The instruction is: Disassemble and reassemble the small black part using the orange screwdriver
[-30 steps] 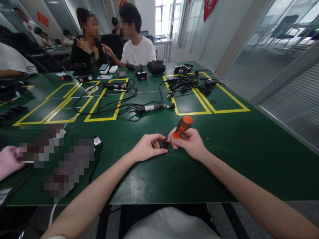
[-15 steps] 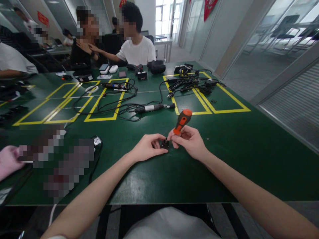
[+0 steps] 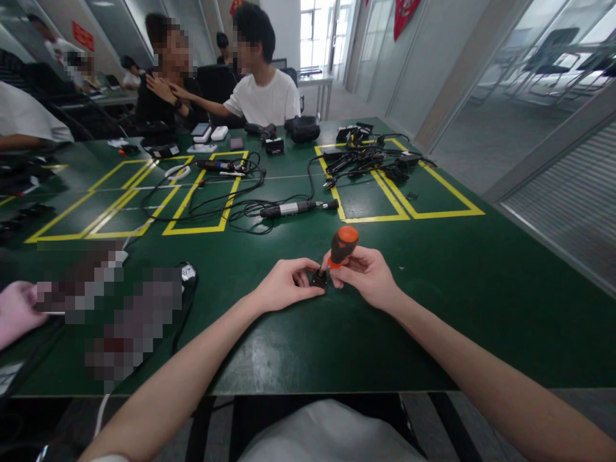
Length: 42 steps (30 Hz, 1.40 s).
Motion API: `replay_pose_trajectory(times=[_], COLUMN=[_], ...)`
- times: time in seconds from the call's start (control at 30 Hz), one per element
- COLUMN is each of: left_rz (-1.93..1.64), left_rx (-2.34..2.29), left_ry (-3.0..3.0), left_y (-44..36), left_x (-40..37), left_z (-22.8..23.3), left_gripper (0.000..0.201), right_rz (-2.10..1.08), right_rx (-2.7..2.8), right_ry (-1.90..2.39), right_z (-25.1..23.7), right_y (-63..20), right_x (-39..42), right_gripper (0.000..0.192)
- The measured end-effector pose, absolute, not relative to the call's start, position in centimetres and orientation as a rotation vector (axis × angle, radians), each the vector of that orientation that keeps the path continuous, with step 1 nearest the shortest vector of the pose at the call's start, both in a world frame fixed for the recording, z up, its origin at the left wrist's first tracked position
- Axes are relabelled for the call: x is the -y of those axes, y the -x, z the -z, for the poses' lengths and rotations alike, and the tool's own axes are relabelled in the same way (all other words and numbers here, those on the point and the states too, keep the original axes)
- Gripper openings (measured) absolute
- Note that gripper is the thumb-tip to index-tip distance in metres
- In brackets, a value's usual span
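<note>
While the left hand [image 3: 283, 287] is pinching a small black part [image 3: 318, 280] against the green table [image 3: 409, 353], barely open around its sides, the right hand [image 3: 368, 273] is closing snugly on an orange-and-dark screwdriver [image 3: 342, 245], low on the handle, just right of that pinch. Handle top is sticking up above the right grip, tilted; shaft is mostly hiding, so can't tell if the tip is touching the part. Screwdriver is looking light and stiff, handle probably grippy; thick of the handle should be the best hold. Part is looking light, hard, likely prone to skidding; opposite sides are offering the best hold, leaving its top free. Markings: nothing is reading on either held item. Left of the left grip, a white label [image 3: 188, 273] is showing, too small to read. Beyond both grips, a corded tool [image 3: 289, 209] is lying, no legible brand. Far beyond the right grip, a red pennant [image 3: 405, 14] is hanging, unreadable.
</note>
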<state>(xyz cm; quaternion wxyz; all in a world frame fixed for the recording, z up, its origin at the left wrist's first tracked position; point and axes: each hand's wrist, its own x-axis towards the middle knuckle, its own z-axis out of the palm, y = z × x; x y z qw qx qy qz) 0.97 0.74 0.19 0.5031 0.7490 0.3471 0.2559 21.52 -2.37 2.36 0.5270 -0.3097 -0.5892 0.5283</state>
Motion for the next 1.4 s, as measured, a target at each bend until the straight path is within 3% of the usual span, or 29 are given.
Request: replay_pose_trajectory(times=[0.5, 1.13, 1.4], left_rz=[-0.611, -0.622, -0.62], left_rx=[-0.859, -0.844, -0.857], left_ry=[-1.803, -1.806, -1.814], left_y=[-1.04, -1.0, -1.05], left_x=[-0.61, -0.72, -0.64], left_z=[-0.39, -0.22, -0.4], left_gripper=[0.038, 0.037, 0.039], right_rz=[-1.226, -1.227, -1.189], right_rx=[1.411, 1.467, 1.419], right_ry=[0.742, 0.75, 0.787], right_z=[-2.13, -2.12, -2.03], right_y=[-21.61, -21.44, -21.33], right_x=[2.27, 2.36, 2.4], right_gripper=[0.027, 0.038, 0.032])
